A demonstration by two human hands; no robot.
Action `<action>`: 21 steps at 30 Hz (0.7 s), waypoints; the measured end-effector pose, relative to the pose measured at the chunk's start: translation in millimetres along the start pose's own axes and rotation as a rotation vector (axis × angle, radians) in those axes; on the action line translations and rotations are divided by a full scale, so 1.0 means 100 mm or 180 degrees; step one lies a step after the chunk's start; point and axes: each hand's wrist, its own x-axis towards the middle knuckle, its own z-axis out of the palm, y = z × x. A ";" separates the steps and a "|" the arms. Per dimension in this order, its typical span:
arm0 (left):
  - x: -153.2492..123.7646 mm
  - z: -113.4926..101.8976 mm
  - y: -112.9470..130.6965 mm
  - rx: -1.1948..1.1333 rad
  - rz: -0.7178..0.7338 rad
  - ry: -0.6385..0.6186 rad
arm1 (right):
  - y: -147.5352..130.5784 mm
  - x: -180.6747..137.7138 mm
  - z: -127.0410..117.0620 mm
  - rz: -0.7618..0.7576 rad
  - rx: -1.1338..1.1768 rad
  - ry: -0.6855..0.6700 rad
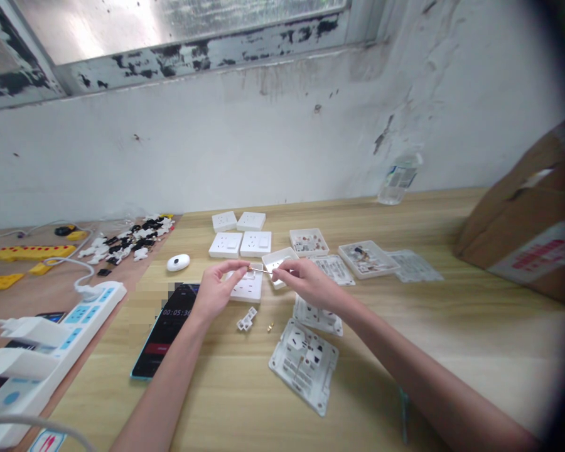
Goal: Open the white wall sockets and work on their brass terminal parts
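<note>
My left hand [219, 290] is closed in a pinch, with a tiny brass-coloured piece [250, 268] at its fingertips. Facing it, my right hand [306, 282] pinches a thin metal rod [262, 270], whose far end meets the brass piece. Both hands hover over a white socket panel [247, 290]. Below them on the table lie a stepped white plastic part [247, 319] and a small brass fitting [270, 327]. Two socket back plates, one nearer [306, 364] and one partly under my right forearm [317, 316], show their inner sides.
Several finished-looking white sockets [225, 243] stand behind. Trays of small parts [309, 242] [368, 258] sit right of them. A phone [162, 339] and a power strip [75, 339] lie left. A bottle [399, 179] and a cardboard box [527, 213] are at the right.
</note>
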 end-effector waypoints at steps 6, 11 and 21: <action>-0.01 0.00 0.00 -0.0005 -0.0037 -0.0006 | 0.01 0.01 -0.01 -0.0049 0.0108 0.0031; -0.01 0.00 0.01 -0.0001 -0.0036 -0.0034 | 0.01 0.01 -0.03 -0.0063 -0.0092 0.0010; -0.01 -0.01 0.03 0.0057 -0.0011 -0.0030 | -0.04 0.00 -0.02 0.0013 -0.0133 -0.0135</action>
